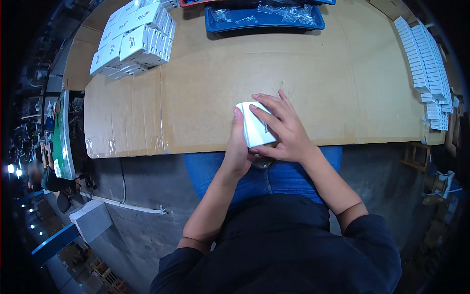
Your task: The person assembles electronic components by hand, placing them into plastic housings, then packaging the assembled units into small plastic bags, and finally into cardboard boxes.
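Near the front edge of the cardboard-covered table (215,110), a small white box (255,128) is held between both hands. My left hand (237,144) is closed along its left side, the thumb lying on the edge. Over the top and right side lies my right hand (284,128), its fingers bent across the box and its thumb at the near edge. Part of the box is hidden under the right fingers. Dark print shows on its upper face.
White boxes (134,41) are stacked at the far left. Tall stacks of narrow white boxes (425,63) line the right edge. A blue tray (264,27) with clear plastic pieces sits at the back, beside a red tray (193,2). Another person (54,179) is at a green table (62,142) on the left.
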Tool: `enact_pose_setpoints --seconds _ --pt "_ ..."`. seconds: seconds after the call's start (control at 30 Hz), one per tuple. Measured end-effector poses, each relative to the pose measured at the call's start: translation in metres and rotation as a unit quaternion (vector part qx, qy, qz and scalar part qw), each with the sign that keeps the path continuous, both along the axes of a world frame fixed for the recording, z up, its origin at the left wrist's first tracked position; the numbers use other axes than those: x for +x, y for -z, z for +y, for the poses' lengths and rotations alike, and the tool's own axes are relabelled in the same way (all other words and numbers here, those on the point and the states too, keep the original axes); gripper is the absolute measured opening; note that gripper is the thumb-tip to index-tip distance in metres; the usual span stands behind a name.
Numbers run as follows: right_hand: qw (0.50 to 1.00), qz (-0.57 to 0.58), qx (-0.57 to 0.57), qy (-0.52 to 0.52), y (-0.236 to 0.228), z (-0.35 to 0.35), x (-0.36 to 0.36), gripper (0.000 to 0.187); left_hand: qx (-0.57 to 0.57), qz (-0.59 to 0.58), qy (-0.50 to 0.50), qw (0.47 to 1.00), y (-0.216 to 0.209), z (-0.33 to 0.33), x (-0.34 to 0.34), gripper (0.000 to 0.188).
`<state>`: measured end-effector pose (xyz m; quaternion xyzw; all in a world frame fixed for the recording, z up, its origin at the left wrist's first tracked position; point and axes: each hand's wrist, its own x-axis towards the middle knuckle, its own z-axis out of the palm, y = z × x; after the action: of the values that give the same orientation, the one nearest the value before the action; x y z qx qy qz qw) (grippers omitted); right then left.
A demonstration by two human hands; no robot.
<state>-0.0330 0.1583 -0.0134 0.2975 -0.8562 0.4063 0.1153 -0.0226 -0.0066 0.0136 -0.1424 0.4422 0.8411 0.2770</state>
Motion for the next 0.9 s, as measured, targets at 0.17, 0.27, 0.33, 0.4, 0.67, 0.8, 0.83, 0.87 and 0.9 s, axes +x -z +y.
enact_pose_setpoints --seconds 0.17,0.27,0.33,0.4,0.67,0.8,0.83,0.87,0.9 --pt "0.995 0.037 -0.092 -0.02 0.011 0.0 -0.006 0.084 0.056 0.011 -0.005 0.998 0.009 0.002 0.003 0.065" --pt "0.989 0.05 -0.14 -0.011 0.017 -0.003 -0.006 0.082 0.062 0.002 0.002 0.998 0.008 0.002 0.001 0.067" --pt "0.988 0.054 -0.141 -0.018 0.017 -0.005 -0.007 0.08 0.077 -0.005 -0.017 0.997 0.013 0.001 0.003 0.07" --pt "0.982 -0.015 -0.189 0.001 0.024 -0.007 -0.004 0.082 0.081 -0.017 -0.015 0.996 0.016 -0.001 0.003 0.073" --pt "0.875 -0.273 -0.4 0.025 0.015 -0.015 -0.001 0.07 -0.111 0.242 0.003 0.964 0.056 0.014 0.01 0.054" --pt "0.908 -0.267 -0.323 0.006 0.013 -0.004 -0.002 0.056 -0.052 0.17 -0.085 0.98 0.054 0.003 0.001 0.051" --pt "0.908 -0.267 -0.323 0.006 0.013 -0.001 0.001 0.056 -0.052 0.17 -0.085 0.98 0.052 0.003 -0.001 0.051" --pt "0.932 -0.242 -0.27 -0.008 0.013 0.001 0.003 0.053 -0.036 0.138 -0.093 0.985 0.048 0.002 -0.003 0.05" --pt "0.952 -0.215 -0.216 -0.022 0.014 0.002 0.004 0.052 -0.019 0.105 -0.101 0.989 0.047 0.001 -0.004 0.048"
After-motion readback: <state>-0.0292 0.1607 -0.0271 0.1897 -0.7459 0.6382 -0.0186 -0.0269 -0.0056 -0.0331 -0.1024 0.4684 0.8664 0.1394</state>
